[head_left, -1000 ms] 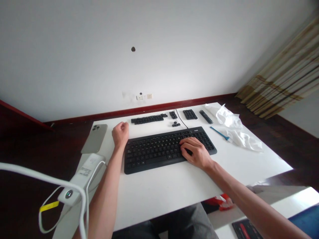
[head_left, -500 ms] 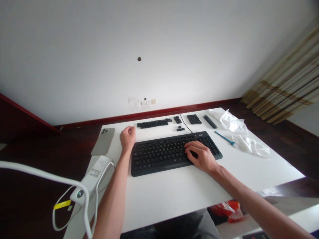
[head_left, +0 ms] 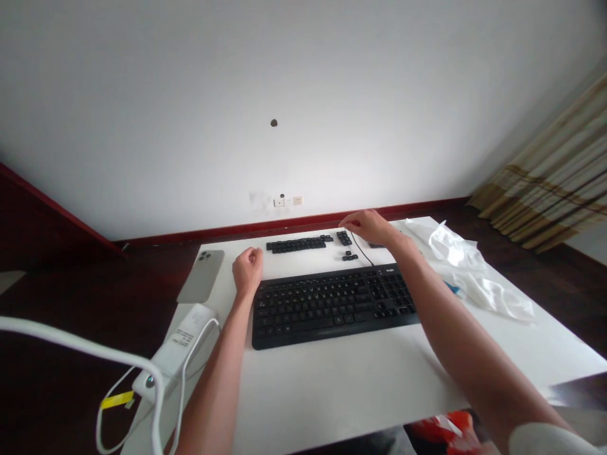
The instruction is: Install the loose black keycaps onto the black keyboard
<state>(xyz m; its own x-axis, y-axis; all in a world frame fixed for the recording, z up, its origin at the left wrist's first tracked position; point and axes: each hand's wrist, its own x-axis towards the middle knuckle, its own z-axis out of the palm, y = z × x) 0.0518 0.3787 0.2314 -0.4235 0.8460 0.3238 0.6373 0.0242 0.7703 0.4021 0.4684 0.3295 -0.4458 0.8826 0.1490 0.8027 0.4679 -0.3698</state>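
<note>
Near the tabletop's left side, the left hand rested curled, empty, at the keyboard. Beyond, the right hand reached toward loose keycaps at the far edge, fingers open, holding nothing visible; picking one apparently called for a precise pinch.

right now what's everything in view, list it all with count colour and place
keyboard: 1, black, table centre
loose keycaps: several groups, black, behind keyboard
cable: 1, black, from keyboard rearward
phone: 1, grey, face down, table's left edge
power bank: 1, white, front left, white cord attached
plastic wrap: crumpled, clear white, right side
table: 1, white
left hand: fist, resting at keyboard's left end
right hand: reaching over rear keycaps
</note>
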